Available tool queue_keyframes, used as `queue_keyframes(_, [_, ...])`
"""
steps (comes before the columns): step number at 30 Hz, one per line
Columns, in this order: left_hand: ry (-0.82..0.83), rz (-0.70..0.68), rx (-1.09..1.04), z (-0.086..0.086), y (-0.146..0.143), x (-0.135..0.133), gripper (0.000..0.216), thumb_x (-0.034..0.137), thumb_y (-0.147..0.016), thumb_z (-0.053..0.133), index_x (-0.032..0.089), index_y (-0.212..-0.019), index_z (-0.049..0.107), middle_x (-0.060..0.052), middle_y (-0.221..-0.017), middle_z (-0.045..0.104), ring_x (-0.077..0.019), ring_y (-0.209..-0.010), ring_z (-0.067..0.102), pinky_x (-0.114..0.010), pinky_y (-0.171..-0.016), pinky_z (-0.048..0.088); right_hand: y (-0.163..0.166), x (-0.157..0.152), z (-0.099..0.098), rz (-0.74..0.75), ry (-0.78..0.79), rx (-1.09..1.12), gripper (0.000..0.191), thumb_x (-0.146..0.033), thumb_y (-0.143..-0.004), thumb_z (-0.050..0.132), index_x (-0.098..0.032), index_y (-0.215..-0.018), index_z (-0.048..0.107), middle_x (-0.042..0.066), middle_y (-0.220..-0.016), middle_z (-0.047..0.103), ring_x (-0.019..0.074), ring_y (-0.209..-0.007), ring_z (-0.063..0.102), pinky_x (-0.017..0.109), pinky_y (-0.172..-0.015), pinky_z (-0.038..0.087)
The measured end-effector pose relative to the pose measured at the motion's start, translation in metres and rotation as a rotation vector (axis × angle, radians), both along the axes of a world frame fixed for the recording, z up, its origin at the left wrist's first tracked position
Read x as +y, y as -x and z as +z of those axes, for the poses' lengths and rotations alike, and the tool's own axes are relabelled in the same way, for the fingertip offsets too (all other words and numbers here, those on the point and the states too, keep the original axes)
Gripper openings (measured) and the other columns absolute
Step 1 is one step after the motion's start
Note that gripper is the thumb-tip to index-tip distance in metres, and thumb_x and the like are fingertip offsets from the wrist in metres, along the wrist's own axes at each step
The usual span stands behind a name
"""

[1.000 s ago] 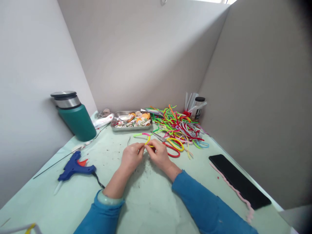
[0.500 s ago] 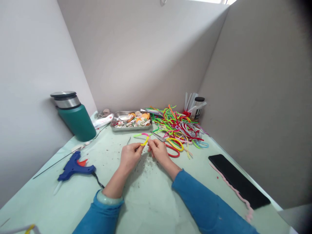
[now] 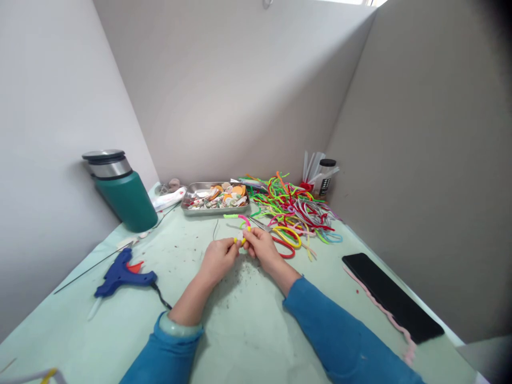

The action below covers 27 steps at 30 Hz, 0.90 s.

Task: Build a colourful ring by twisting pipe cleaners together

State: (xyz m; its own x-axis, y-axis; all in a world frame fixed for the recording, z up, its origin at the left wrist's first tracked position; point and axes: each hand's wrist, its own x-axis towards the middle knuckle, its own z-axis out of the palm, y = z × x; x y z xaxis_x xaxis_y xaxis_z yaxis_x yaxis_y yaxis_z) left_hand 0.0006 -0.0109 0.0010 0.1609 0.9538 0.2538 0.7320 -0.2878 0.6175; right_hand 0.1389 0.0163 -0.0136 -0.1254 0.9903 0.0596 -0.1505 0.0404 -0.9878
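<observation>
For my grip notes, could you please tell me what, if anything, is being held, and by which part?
The left hand and right hand pinch a thin, curved, fuzzy strand of yellow, pink and green by its yellow section.

One green bottle (image 3: 127,202) with a metal-and-black top is stood by the left wall (image 3: 60,117), with a blue glue gun (image 3: 122,274), red-triggered and fitted with a pale stick, laid nearer the front beside a thin dark rod (image 3: 86,272). Against the back, one shallow metal tray (image 3: 216,213) is filled with mixed small pieces (image 3: 228,197), some orange. At right, one black-lidded jar (image 3: 324,184) is set beside white straws (image 3: 311,166), and a flat black slab (image 3: 392,296) is placed nearer the front.
</observation>
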Motion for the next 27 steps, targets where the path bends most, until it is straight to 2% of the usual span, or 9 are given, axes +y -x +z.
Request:
queue_keyframes(4, [0.103,0.030,-0.064,0.0004,0.0005,0.0036,0.044,0.041,-0.085,0.036,0.017,-0.057,0.060,0.000,-0.051,0.058,-0.0118,-0.048,0.048,-0.022,-0.051,0.031,0.0005,0.0003,-0.0049,-0.005,-0.085,-0.070,0.029,-0.044,-0.075,0.058,-0.018,-0.067,0.048,-0.006,-0.049,0.053,0.0054,-0.034,0.039,0.018,-0.034,0.027])
queue_keyframes(7, [0.146,0.061,-0.093,-0.0006,0.0015,0.0054,0.040,0.041,-0.083,0.039,0.017,-0.058,0.057,0.000,-0.052,0.060,-0.0117,-0.048,0.051,-0.022,-0.050,0.032,0.0017,-0.0009,-0.0070,0.016,-0.140,-0.111,0.028,-0.044,-0.077,0.056,-0.019,-0.068,0.046,-0.006,-0.049,0.052,0.0061,-0.035,0.040,0.018,-0.035,0.029])
queue_keyframes(12, [0.025,0.198,-0.153,-0.0043,0.0028,0.0062,0.024,0.042,-0.077,0.052,0.019,-0.074,0.057,0.003,-0.054,0.060,-0.0106,-0.044,0.052,-0.021,-0.050,0.034,0.0035,-0.0032,-0.0046,0.046,-0.097,-0.079,0.027,-0.043,-0.076,0.057,-0.019,-0.067,0.047,-0.006,-0.049,0.054,0.0057,-0.033,0.039,0.018,-0.034,0.027])
queue_keyframes(14, [-0.036,0.207,-0.169,-0.0043,0.0024,0.0056,0.022,0.041,-0.077,0.053,0.019,-0.077,0.055,0.003,-0.059,0.061,-0.0098,-0.045,0.052,-0.021,-0.051,0.036,0.0028,-0.0029,-0.0036,0.038,-0.064,-0.042,0.028,-0.043,-0.076,0.057,-0.018,-0.068,0.049,-0.006,-0.050,0.055,0.0051,-0.033,0.039,0.018,-0.034,0.026])
queue_keyframes(17, [-0.122,0.123,-0.163,-0.0021,0.0009,0.0038,0.018,0.035,-0.080,0.051,0.019,-0.080,0.058,0.001,-0.070,0.065,-0.0097,-0.052,0.055,-0.022,-0.056,0.040,0.0005,-0.0006,-0.0043,0.014,-0.026,0.036,0.029,-0.043,-0.075,0.059,-0.017,-0.066,0.050,-0.005,-0.050,0.055,0.0041,-0.033,0.039,0.017,-0.034,0.025])
queue_keyframes(21, [-0.276,-0.006,-0.151,0.0003,-0.0008,0.0017,0.016,0.026,-0.082,0.050,0.019,-0.087,0.063,-0.004,-0.088,0.066,-0.0122,-0.072,0.059,-0.024,-0.068,0.045,-0.0021,0.0045,-0.0076,-0.001,0.021,0.136,0.031,-0.044,-0.073,0.061,-0.016,-0.064,0.050,-0.004,-0.050,0.053,0.0037,-0.032,0.038,0.017,-0.033,0.026])
queue_keyframes(24, [-0.338,-0.066,-0.113,-0.0013,-0.0008,0.0023,0.017,0.023,-0.082,0.051,0.019,-0.090,0.066,-0.006,-0.093,0.066,-0.0144,-0.083,0.060,-0.025,-0.075,0.045,-0.0024,0.0067,-0.0083,-0.005,0.048,0.179,0.033,-0.045,-0.071,0.062,-0.016,-0.064,0.050,-0.004,-0.049,0.053,0.0037,-0.031,0.038,0.017,-0.033,0.027])
queue_keyframes(27, [-0.331,-0.086,-0.051,-0.0051,0.0001,0.0043,0.018,0.021,-0.081,0.053,0.020,-0.091,0.068,-0.006,-0.092,0.067,-0.0150,-0.083,0.061,-0.025,-0.075,0.046,-0.0016,0.0060,-0.0068,-0.009,0.051,0.179,0.032,-0.045,-0.071,0.063,-0.016,-0.063,0.050,-0.004,-0.049,0.053,0.0037,-0.031,0.038,0.017,-0.033,0.027])
